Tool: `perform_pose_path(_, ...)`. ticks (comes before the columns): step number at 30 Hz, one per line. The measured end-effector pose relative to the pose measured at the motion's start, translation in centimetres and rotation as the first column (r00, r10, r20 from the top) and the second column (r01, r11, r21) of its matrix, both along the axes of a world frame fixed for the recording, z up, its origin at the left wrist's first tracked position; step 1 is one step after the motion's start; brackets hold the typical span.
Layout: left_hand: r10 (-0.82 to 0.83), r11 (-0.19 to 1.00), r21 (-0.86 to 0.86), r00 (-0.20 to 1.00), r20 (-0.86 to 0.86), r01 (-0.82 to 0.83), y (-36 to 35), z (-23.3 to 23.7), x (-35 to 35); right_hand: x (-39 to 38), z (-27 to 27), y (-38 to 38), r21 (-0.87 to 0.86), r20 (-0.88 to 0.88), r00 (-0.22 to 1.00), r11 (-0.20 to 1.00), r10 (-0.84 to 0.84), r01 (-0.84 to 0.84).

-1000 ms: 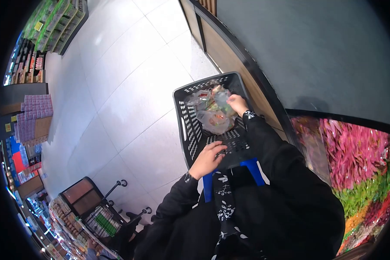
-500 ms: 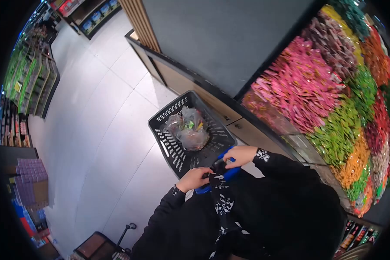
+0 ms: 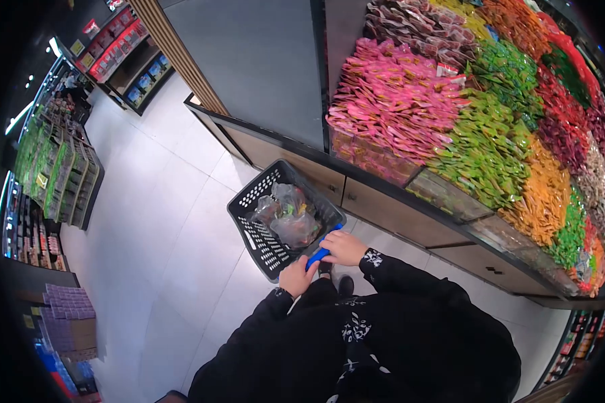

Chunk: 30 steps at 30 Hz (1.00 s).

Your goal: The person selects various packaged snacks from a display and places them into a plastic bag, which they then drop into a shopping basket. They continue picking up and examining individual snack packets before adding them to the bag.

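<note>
A black slatted shopping basket [image 3: 254, 236] is in front of my body, tilted in the view. Its blue handle [image 3: 319, 256] runs along the edge nearest me. My left hand [image 3: 297, 276] is closed around the handle's lower left end. Farther up to the right, my right hand [image 3: 345, 248] grips the same handle. Inside the basket lie clear plastic bags [image 3: 294, 228] with reddish, green and yellow contents that I cannot make out.
Right of the basket runs a wood-fronted counter [image 3: 383, 213] piled with colourful wrapped sweets [image 3: 396, 101]. A grey panel [image 3: 249, 60] stands beyond. Shelves [image 3: 64, 174] and stacked purple packs [image 3: 70, 302] line the left, across a pale tiled floor [image 3: 154, 235].
My view has turned, and the sweets counter shows farther left. Both hands now wrap the blue handle, where the right fingers were bent above it before. My feet have come into view.
</note>
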<state>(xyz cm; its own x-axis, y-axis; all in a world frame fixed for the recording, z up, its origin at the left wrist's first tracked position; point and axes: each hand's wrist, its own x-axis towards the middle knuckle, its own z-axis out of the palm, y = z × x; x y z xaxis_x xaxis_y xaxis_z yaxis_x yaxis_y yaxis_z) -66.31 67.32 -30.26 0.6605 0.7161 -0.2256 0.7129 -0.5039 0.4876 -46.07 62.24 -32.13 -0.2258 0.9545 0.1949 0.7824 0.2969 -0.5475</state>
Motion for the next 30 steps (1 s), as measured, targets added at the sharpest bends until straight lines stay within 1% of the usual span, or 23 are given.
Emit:
perform_pose_path(2, 0.004, 0.999, 0.036, 0.997, -0.074, -0.002, -0.8, 0.1, -0.7, -1.0, 0.3, -0.5, -0.056, 0.049, 0.999, 0.998, 0.000, 0.003)
perform_pose_path(3, -0.004, 1.000, 0.021, 0.997, -0.074, 0.006, -0.8, 0.0, -1.0, -1.4, 0.2, -0.6, -0.043, 0.076, 0.997, 0.999, -0.003, 0.007)
perform_pose_path(6, -0.040, 0.999, -0.017, 0.996, -0.080, 0.039, -0.7, -0.6, -2.1, -2.5, 0.2, -1.0, -0.080, 0.119, 0.993, 0.997, -0.015, 0.025)
perform_pose_path(7, -0.059, 0.998, -0.025, 0.994, -0.094, 0.057, -0.7, -0.5, -2.4, -2.8, 0.1, -1.2, -0.042, 0.109, 0.994, 0.999, -0.025, 0.030)
perform_pose_path(9, -0.088, 0.995, -0.050, 0.991, -0.104, 0.083, -0.7, -0.3, -3.0, -3.6, -0.2, -1.7, -0.073, 0.107, 0.993, 0.996, -0.040, 0.048)
perform_pose_path(10, -0.109, 0.994, -0.036, 0.989, -0.098, 0.106, -0.6, -0.5, -3.5, -4.0, -0.3, -1.9, -0.090, 0.109, 0.993, 0.994, -0.045, 0.055)
perform_pose_path(11, -0.132, 0.991, -0.041, 0.987, -0.093, 0.129, -0.6, -0.4, -4.2, -4.6, -0.6, -1.9, -0.046, 0.077, 0.996, 0.998, -0.048, 0.051)
perform_pose_path(12, -0.151, 0.988, -0.046, 0.985, -0.088, 0.148, -0.5, -0.3, -5.1, -5.3, -0.4, -1.8, -0.128, 0.058, 0.998, 0.991, -0.022, 0.029)
perform_pose_path(14, -0.209, 0.978, -0.060, 0.958, -0.197, 0.201, 0.2, -0.3, -7.3, -7.3, -0.2, -1.3, -0.289, 0.008, 0.999, 0.957, 0.036, -0.032)
perform_pose_path(15, -0.248, 0.969, -0.066, 0.951, -0.185, 0.240, 0.6, 0.1, -8.7, -8.6, -0.4, -0.9, -0.315, -0.036, 0.996, 0.945, 0.084, -0.091)
perform_pose_path(16, -0.285, 0.958, -0.075, 0.943, -0.175, 0.275, 1.1, 0.6, -10.3, -10.1, 0.1, -0.4, -0.422, -0.051, 0.989, 0.895, 0.138, -0.147)
perform_pose_path(18, -0.344, 0.939, -0.040, 0.929, -0.138, 0.342, 2.6, 0.2, -14.3, -14.2, -1.7, 0.7, -0.374, -0.271, 0.932, 0.866, 0.239, -0.331)
perform_pose_path(20, -0.411, 0.910, -0.010, 0.903, -0.125, 0.413, 4.7, -0.1, -17.9, -18.8, -2.3, 2.1, -0.460, -0.401, 0.883, 0.781, 0.243, -0.423)
perform_pose_path(21, -0.447, 0.892, 0.006, 0.885, -0.132, 0.451, 6.0, 0.1, -19.7, -20.2, 0.7, 3.1, -0.627, -0.471, 0.863, 0.618, 0.183, -0.473)
perform_pose_path(22, -0.485, 0.870, 0.022, 0.863, -0.141, 0.492, 7.5, 0.2, -21.6, -22.2, 0.4, 4.2, -0.580, -0.516, 0.840, 0.653, 0.166, -0.486)
perform_pose_path(24, -0.518, 0.836, 0.143, 0.847, -0.116, 0.530, 10.2, 0.1, -24.7, -26.9, -0.7, 5.5, -0.487, -0.597, 0.792, 0.729, 0.124, -0.481)
perform_pose_path(26, -0.548, 0.791, 0.286, 0.834, -0.064, 0.541, 13.4, -0.2, -27.1, -31.2, -3.4, 7.8, -0.536, -0.646, 0.758, 0.760, -0.090, -0.367)
perform_pose_path(29, -0.576, 0.756, 0.395, 0.817, 0.020, 0.523, 18.6, -0.8, -29.5, -36.6, -4.6, 11.1, -0.656, -0.675, 0.649, 0.690, -0.352, -0.307)
perform_pose_path(30, -0.585, 0.744, 0.431, 0.809, 0.051, 0.511, 20.0, -0.6, -29.7, -37.7, -3.8, 11.8, -0.702, -0.637, 0.639, 0.668, -0.431, -0.249)
